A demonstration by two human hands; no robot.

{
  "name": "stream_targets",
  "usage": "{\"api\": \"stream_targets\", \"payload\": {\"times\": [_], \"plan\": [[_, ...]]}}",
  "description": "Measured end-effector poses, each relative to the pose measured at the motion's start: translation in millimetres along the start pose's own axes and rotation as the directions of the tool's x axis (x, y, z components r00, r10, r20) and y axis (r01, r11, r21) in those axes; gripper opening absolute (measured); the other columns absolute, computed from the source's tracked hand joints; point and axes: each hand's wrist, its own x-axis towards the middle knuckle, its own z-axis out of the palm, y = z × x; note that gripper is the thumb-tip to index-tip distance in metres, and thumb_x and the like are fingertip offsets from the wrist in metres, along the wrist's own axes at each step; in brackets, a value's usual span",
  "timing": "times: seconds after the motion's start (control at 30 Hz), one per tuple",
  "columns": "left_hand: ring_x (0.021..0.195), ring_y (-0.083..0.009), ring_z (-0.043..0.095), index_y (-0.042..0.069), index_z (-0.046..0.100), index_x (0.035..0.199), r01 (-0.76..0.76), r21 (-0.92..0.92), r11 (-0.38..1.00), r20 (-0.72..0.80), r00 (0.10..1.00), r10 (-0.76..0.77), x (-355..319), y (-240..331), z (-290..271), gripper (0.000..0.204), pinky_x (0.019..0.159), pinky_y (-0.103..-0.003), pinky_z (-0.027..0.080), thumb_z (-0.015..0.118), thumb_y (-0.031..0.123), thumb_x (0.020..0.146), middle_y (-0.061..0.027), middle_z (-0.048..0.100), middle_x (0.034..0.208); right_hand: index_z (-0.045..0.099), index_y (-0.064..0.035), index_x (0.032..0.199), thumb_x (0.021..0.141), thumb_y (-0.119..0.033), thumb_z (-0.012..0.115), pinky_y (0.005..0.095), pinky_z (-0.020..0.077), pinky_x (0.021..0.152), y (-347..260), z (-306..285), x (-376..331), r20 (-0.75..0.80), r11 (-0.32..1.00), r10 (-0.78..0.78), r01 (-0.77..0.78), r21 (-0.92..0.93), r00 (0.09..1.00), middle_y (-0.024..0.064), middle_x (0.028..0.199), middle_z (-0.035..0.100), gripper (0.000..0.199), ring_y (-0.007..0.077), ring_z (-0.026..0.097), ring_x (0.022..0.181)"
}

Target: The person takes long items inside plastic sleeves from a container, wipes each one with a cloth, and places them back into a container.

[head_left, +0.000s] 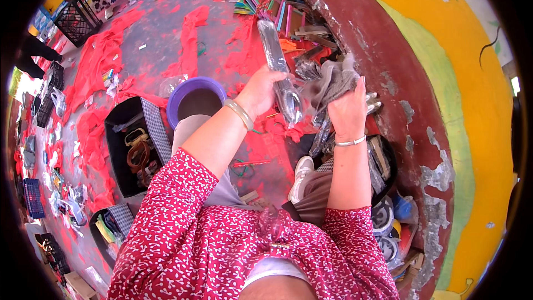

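Observation:
My left hand (260, 91) is closed around a long, narrow, dark item in clear plastic wrap (272, 44); its exact kind I cannot make out. One end points away from me, and the other hangs below my fingers. My right hand (347, 116) grips a crumpled grey cloth (333, 80), close to the right of the wrapped item. Below the cloth, more shiny dark wrapped strips (320, 136) show between my hands and my right knee.
A purple tub (173, 100) stands beside my left knee, near a black box (123, 175) of coiled belts (137, 155). Piled goods (288, 14) lie ahead along the dark red wall (366, 28). Torn red sheeting (100, 66) covers parts of the floor. A black crate (78, 19) sits far left.

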Motion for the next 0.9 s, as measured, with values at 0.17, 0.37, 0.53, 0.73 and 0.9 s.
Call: {"api": "stream_targets", "payload": {"times": [0.17,0.37,0.53,0.73,0.9], "plan": [[0.081,-0.0204,0.058,0.006,0.051,0.099,0.167,0.067,0.984,0.044,0.984,-0.17,-7,-8,19,0.022,0.069,-0.036,0.049,0.044,0.026,0.093,-0.0089,0.058,0.092,0.04,0.0013,0.129,0.092,-0.017,0.046,0.0387,0.0317,0.103,14,-5,-19,0.054,0.544,0.161,-0.043,-0.838,0.986,0.0112,0.13,0.045,0.041,0.0248,0.046,0.118],[0.102,-0.0198,0.056,0.007,0.044,0.125,0.201,-0.325,0.924,0.006,0.978,-0.21,-2,-36,6,0.04,0.084,-0.03,0.049,0.044,0.031,0.093,-0.0089,0.055,0.114,0.057,-0.0108,0.118,0.076,-0.005,0.049,0.0487,0.012,0.108,57,3,-18,0.492,-0.184,-0.093,0.471,-0.863,0.866,0.0103,0.134,0.044,0.043,0.035,0.022,0.134],[0.105,-0.0177,0.054,0.006,0.046,0.121,0.174,0.086,0.981,0.058,0.982,-0.18,-18,-36,31,0.035,0.088,-0.032,0.046,0.04,0.029,0.095,-0.0065,0.054,0.117,0.057,-0.0088,0.115,0.07,-0.001,0.049,0.0516,0.0145,0.107,41,3,-9,0.487,-0.463,-0.264,0.334,-0.821,0.832,0.0102,0.135,0.044,0.046,0.0398,0.024,0.132],[0.095,-0.0078,0.053,0.005,0.048,0.125,0.027,0.533,0.846,0.257,0.947,-0.192,-19,-45,9,0.041,0.086,-0.026,0.043,0.036,0.033,0.097,-0.0021,0.058,0.107,0.058,-0.001,0.107,0.07,0.002,0.048,0.0436,0.017,0.109,17,-7,6,0.339,-0.459,-0.509,0.084,-0.884,0.791,0.0145,0.137,0.039,0.038,0.037,0.02,0.133],[0.075,-0.0064,0.054,0.006,0.049,0.124,0.226,0.472,0.852,0.28,0.878,-0.388,-33,-37,24,0.044,0.064,-0.023,0.046,0.038,0.038,0.096,-0.0009,0.059,0.092,0.056,0.0015,0.105,0.081,-0.003,0.044,0.0364,0.032,0.102,-29,-61,28,-0.034,0.127,-0.67,0.069,-0.99,0.741,0.0152,0.125,0.049,0.028,0.0282,0.042,0.119]]}}
